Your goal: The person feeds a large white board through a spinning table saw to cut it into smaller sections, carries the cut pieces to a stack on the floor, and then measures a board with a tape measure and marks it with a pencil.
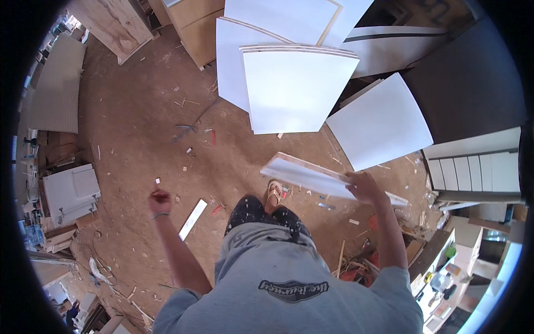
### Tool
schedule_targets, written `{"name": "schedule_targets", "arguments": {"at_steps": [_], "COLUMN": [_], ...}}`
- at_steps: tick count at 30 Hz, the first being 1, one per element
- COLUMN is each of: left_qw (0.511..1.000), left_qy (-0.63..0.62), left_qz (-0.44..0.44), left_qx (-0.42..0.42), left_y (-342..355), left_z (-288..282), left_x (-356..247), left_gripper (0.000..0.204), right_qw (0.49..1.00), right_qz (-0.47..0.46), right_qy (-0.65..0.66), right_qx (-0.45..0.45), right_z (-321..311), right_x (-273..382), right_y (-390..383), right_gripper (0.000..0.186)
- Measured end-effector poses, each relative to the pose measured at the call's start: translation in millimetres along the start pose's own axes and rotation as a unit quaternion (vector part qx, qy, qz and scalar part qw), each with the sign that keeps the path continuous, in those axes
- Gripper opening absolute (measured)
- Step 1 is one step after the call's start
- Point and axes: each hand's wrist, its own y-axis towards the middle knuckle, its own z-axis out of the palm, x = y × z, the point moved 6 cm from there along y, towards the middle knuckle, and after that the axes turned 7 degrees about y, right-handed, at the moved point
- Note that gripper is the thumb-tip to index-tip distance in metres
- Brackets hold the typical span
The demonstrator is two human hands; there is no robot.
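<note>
My right hand [364,188] is closed round the upper edge of a long white board [311,175] with a bare wood-coloured edge. The board is held tilted at my right side, reaching ahead of my foot. My left hand [160,200] is held out to the left, away from the board. Its fingers are smeared and dark, so whether they are curled or spread is unclear. Under the left forearm, a narrow white strip [193,220] lies on the floor.
White panels [300,92] lean in a stack ahead, with another white panel [384,122] to their right. A dark sheet [464,83] stands at the far right. Wood scraps litter the brown floor [139,122]. Tangled cords [359,270] lie near my right side; a white door panel [71,195] stands left.
</note>
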Motion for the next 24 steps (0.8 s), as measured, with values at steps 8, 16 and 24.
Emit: {"name": "schedule_targets", "arguments": {"at_steps": [8, 16, 24], "left_qw": [0.996, 0.942, 0.601], "left_qy": [0.017, 0.313, 0.743], "left_qz": [0.049, 0.109, 0.147], "left_qx": [-0.069, -0.041, 0.257], "left_y": [33.7, 103.5, 121.1], "left_z": [135.1, 323.2, 586.4], "left_x": [29.0, 40.3, 254.0], "left_gripper": [0.021, 0.029, 0.053], "right_qw": [0.982, 0.983, 0.986], "right_qz": [-0.008, -0.046, -0.120], "right_qy": [-0.119, -0.110, -0.100], "right_qx": [0.144, 0.141, 0.049], "right_z": [-50.2, -125.6, -138.6], "right_x": [-9.9, -18.1, -77.3], "right_y": [219.0, 382.0, 489.1], "right_gripper": [0.049, 0.042, 0.033]}}
